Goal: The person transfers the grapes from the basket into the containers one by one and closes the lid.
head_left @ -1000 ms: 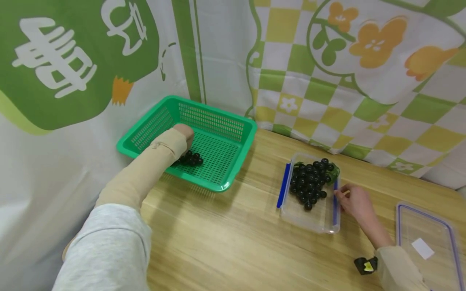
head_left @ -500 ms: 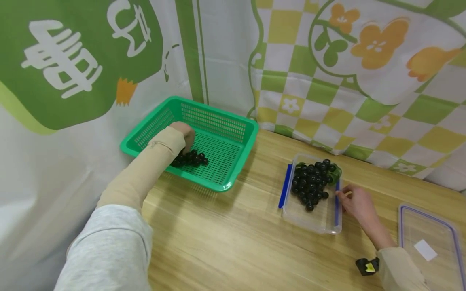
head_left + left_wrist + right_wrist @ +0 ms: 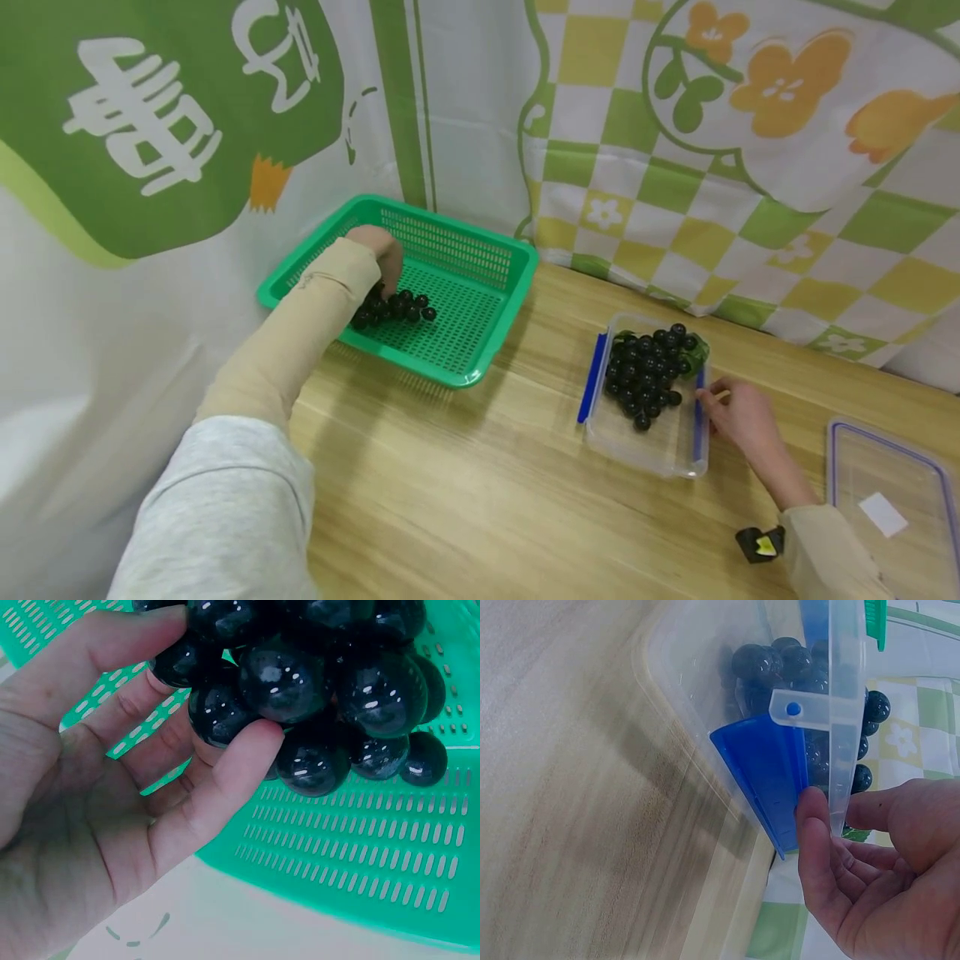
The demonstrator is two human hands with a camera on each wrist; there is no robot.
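My left hand reaches into a green slotted basket at the back left. Its thumb and fingers curl round a bunch of black grapes. In the left wrist view the glossy grapes sit against my fingers, just above the basket floor. My right hand pinches the right rim of a clear plastic container that holds another grape bunch. The right wrist view shows my fingertips at the rim beside a blue clasp.
A clear lid with a blue edge and a white label lies at the right of the wooden table. A small black and yellow object sits by my right sleeve. A printed cloth backdrop hangs close behind the basket.
The bunch under my left hand has shifted slightly right in the basket, and more of it shows. My right hand has stayed at the container's rim.
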